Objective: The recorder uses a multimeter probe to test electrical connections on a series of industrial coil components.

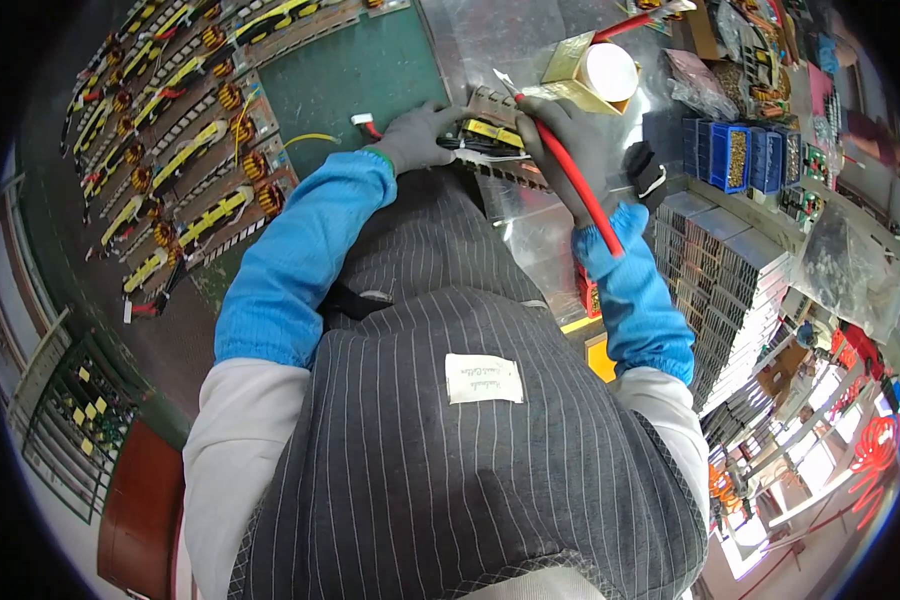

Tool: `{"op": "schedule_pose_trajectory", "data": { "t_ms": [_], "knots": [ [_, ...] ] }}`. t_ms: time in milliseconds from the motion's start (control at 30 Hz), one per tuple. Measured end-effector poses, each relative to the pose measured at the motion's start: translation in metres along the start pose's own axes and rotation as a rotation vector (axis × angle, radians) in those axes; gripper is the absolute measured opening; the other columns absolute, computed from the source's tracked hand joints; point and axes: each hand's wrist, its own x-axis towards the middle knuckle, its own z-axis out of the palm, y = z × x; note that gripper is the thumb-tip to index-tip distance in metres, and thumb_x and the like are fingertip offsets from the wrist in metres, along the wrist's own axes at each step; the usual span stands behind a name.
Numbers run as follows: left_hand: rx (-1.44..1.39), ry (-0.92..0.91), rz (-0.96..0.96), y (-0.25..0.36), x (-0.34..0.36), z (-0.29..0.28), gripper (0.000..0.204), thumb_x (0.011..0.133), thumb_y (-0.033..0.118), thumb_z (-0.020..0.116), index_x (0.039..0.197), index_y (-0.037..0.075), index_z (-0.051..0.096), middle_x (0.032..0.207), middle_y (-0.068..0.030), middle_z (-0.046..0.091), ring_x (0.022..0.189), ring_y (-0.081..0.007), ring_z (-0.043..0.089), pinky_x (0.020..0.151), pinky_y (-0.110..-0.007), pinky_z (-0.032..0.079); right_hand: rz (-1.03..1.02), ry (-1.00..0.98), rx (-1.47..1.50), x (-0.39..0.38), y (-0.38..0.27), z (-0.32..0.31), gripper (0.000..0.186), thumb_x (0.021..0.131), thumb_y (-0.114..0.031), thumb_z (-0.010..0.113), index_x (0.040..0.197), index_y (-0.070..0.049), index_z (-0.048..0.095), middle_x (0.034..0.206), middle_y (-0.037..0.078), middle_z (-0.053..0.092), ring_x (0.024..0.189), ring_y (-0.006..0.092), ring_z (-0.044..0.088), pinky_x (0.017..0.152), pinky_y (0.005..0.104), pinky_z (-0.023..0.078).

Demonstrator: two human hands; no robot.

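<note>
In front of my apron lies a circuit board assembly (492, 133) with a yellow-wrapped part, slotted metal strips and wires. My left hand (417, 137), in a grey glove, is closed on its left end; its fingertips are partly hidden. A white connector (361, 119) on a red lead pokes out beside that hand. My right hand (567, 150), also gloved, grips a slim brush (578, 180) with a long red handle. The brush's pale tip points up and away, over the board's far right side, and the handle's end crosses my blue sleeve.
Rows of similar boards (185, 150) fill the left of the bench. Beyond my right hand stand a yellow holder (567, 68) with a white round container (610, 73) and a second red-handled brush (625, 27). Blue parts bins (730, 158) and stacked grey metal pieces (720, 270) are at right.
</note>
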Motion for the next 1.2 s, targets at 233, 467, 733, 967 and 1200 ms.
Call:
{"op": "schedule_pose_trajectory", "data": {
  "t_ms": [233, 467, 733, 967, 1200],
  "knots": [
    [0.083, 0.163, 0.199, 0.034, -0.001, 0.002, 0.075, 0.075, 0.028, 0.077, 0.145, 0.023, 0.051, 0.143, -0.0138, 0.052, 0.125, -0.0394, 0.056, 0.105, -0.049, 0.048, 0.295, 0.324, 0.221, -0.030, 0.024, -0.068, 0.027, 0.101, -0.014, 0.062, 0.123, 0.001, 0.068, 0.104, 0.008, 0.070, 0.090, 0.0131, 0.064, 0.084, 0.0270, 0.052],
    [0.407, 0.070, 0.331, 0.066, 0.032, 0.006, 0.060, 0.074, 0.036, 0.082, 0.127, 0.016, 0.062, 0.118, -0.0084, 0.063, 0.117, -0.0314, 0.060, 0.093, -0.047, 0.053, 0.638, 0.372, 0.468, -0.024, 0.086, -0.066, 0.036, 0.100, -0.030, 0.068, 0.124, -0.004, 0.071, 0.098, 0.003, 0.071, 0.078, 0.0073, 0.059, 0.066, 0.0230, 0.046],
    [0.402, 0.151, 0.355, 0.066, 0.028, 0.011, 0.059, 0.069, 0.033, 0.086, 0.120, 0.014, 0.063, 0.110, -0.0081, 0.065, 0.105, -0.0305, 0.064, 0.087, -0.044, 0.054, 0.750, 0.460, 0.611, -0.004, 0.138, -0.039, 0.032, 0.097, -0.031, 0.071, 0.113, -0.004, 0.077, 0.082, 0.001, 0.069, 0.067, 0.0073, 0.057, 0.059, 0.0234, 0.044],
    [0.374, 0.271, 0.394, 0.061, 0.023, 0.021, 0.057, 0.069, 0.036, 0.086, 0.117, 0.015, 0.066, 0.106, -0.0081, 0.065, 0.104, -0.0304, 0.064, 0.085, -0.042, 0.053, 0.617, 0.456, 0.575, -0.010, 0.146, -0.035, 0.030, 0.095, -0.025, 0.073, 0.113, -0.001, 0.075, 0.092, 0.007, 0.072, 0.078, 0.0121, 0.062, 0.072, 0.0272, 0.050],
    [0.326, 0.359, 0.359, 0.046, 0.029, 0.018, 0.056, 0.068, 0.036, 0.085, 0.116, 0.015, 0.066, 0.106, -0.0091, 0.065, 0.104, -0.0314, 0.063, 0.087, -0.043, 0.053, 0.301, 0.353, 0.023, -0.019, 0.114, -0.047, 0.028, 0.097, -0.023, 0.070, 0.119, -0.006, 0.073, 0.100, 0.011, 0.073, 0.089, 0.0214, 0.071, 0.077, 0.0306, 0.054]
  ]
}}
